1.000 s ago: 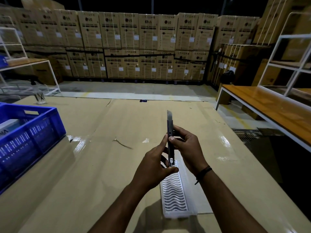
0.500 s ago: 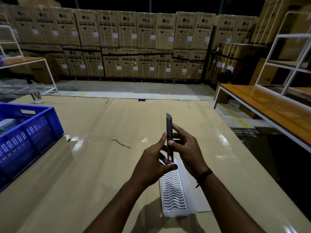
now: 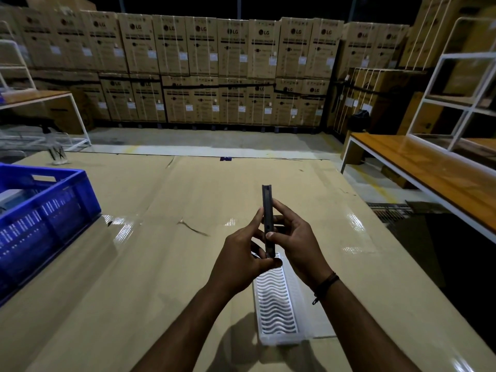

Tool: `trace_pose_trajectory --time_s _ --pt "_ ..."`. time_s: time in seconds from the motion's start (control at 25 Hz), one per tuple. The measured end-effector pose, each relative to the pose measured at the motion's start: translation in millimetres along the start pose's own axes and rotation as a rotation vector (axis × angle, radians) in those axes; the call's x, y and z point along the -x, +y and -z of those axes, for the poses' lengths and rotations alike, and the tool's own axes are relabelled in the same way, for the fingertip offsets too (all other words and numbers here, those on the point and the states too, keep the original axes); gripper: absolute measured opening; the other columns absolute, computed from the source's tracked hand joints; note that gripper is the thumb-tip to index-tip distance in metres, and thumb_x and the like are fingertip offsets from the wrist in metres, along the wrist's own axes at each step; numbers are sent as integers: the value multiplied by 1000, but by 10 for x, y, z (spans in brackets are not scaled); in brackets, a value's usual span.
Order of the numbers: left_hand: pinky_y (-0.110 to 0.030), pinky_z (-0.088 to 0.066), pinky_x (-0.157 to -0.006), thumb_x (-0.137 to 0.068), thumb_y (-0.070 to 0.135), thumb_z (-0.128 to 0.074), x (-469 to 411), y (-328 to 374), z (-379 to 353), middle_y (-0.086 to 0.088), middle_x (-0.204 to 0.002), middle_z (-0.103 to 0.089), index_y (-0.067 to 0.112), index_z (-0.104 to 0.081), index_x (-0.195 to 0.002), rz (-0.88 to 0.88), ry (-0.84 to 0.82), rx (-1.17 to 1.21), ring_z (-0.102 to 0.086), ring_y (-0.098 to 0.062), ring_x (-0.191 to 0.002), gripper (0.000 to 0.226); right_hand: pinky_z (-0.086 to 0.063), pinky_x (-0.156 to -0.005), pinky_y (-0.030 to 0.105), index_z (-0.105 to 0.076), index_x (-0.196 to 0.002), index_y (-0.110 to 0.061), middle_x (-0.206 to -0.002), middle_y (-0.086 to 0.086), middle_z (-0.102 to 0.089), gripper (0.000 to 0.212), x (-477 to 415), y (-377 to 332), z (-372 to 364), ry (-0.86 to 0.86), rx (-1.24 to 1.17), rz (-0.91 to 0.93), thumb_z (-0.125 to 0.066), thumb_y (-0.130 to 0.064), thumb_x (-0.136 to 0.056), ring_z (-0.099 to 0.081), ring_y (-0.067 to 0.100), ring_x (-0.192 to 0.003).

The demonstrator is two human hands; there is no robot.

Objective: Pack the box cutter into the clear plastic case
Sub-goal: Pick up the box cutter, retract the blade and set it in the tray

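**Cutter held upright over the case**

Little has moved since a moment ago: both hands keep the slim dark grey box cutter point(image 3: 267, 210) standing on end, though its top now reaches less far above the fingers than it did.

The left hand point(image 3: 241, 260) pinches the lower end of the cutter, thumb against its base. The right hand point(image 3: 296, 241) closes on the middle of the handle from 3 o'clock, thumb on the near face and fingers behind. A dark cord bracelet point(image 3: 325, 287) sits on the right wrist.

Below the hands, toward 6 o'clock, the long clear plastic case point(image 3: 276, 307) with a wavy white ribbed insert lies flat on the glossy cardboard-covered table point(image 3: 161, 264), its far end hidden under the hands. At 9 o'clock a blue slatted plastic crate point(image 3: 45, 218) sits near the table's edge. Stacked brown cartons point(image 3: 233, 71) line the wall at 12 o'clock.
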State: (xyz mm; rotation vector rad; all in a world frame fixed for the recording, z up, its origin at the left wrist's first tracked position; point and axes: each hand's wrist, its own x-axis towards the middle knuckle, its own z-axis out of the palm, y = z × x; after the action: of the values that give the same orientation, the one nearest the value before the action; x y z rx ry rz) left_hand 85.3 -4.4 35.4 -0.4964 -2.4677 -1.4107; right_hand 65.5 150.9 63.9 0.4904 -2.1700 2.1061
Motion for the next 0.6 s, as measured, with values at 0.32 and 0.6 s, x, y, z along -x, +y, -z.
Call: trace_pose_trajectory --time_s 0.32,0.6 --pt "-22 -62 -70 -73 20 -91 -6 -31 1 14 -101 -65 44 -35 -156 25 56 34 -70 -7 -72 102 -62 -83 41 -72 -118 -29 -105 9 -76 41 101 93 9 18 -46 -78 -59 0 -92 -73 29 -97" --pt "-22 -61 -68 -72 17 -91 44 -34 -43 13 -104 -68 49 -42 -151 106 -13 194 -72 -12 -72 98 -60 -68 30 -76 -109 -27 -98 2 -79 30 154 93 34 96 17 -97 -61 -5 -95 -77 22 -87"
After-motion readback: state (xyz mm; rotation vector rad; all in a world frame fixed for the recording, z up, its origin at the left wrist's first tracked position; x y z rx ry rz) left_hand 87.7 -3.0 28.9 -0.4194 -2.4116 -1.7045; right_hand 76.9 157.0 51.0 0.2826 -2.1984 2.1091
